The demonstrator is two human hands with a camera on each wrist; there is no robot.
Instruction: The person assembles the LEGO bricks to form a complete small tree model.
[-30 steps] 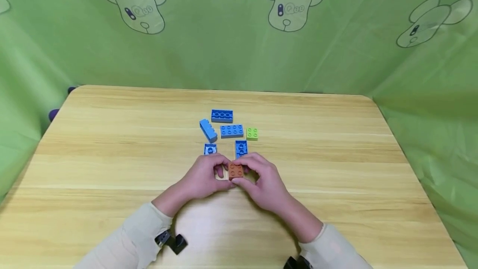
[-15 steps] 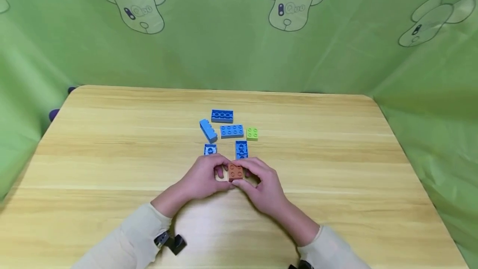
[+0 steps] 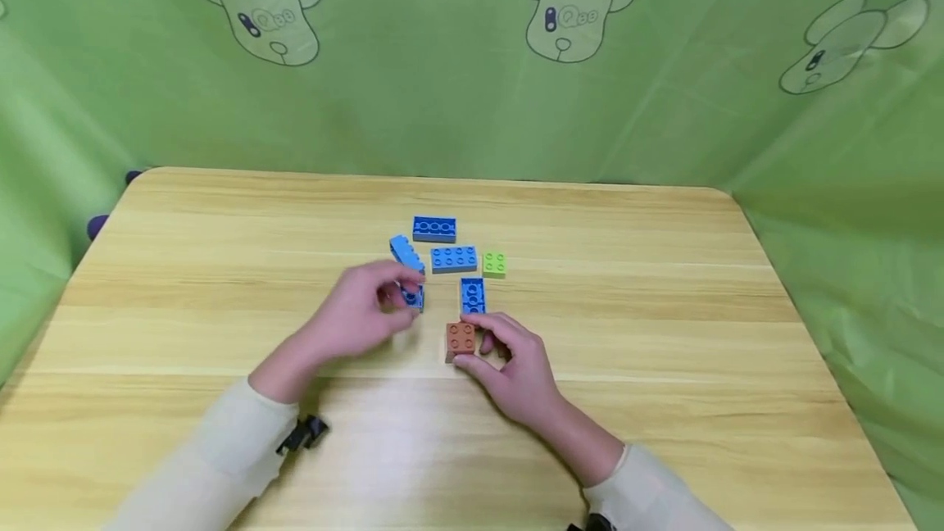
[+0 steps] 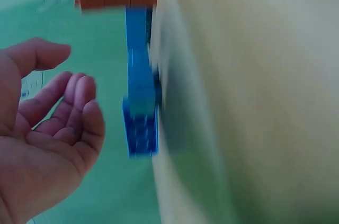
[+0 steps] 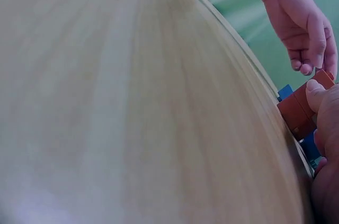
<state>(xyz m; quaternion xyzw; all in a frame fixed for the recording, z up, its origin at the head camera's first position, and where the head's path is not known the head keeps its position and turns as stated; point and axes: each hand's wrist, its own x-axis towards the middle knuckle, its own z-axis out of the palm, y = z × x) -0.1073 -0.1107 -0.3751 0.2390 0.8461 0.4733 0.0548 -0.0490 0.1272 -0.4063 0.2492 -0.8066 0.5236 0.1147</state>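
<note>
The right hand [image 3: 519,367] pinches a stack of brown bricks [image 3: 460,340] between thumb and fingers; its top shows studs. Both the stack [image 5: 296,110] and the gripping right hand [image 5: 329,134] show at the right edge of the right wrist view. Holding nothing, the left hand [image 3: 357,310] hovers with loosely bent fingers by a small blue brick [image 3: 413,298], which it partly covers. In the left wrist view, a gap separates thumb and fingers of the left hand [image 4: 58,123], beside blurred blue bricks [image 4: 140,81].
Beyond the hands lie a long blue brick with its hollow side showing [image 3: 434,229], a tilted blue one [image 3: 406,252], a studded blue one [image 3: 453,259] and a green one [image 3: 494,265]. Another hollow-side-up blue brick [image 3: 472,293] is just behind the brown stack. Green cloth [image 3: 428,105] hangs behind the table [image 3: 627,269].
The left hand has let go of the brown stack and moved left and away from the body, toward the small blue brick. The right hand has stayed on the stack.
</note>
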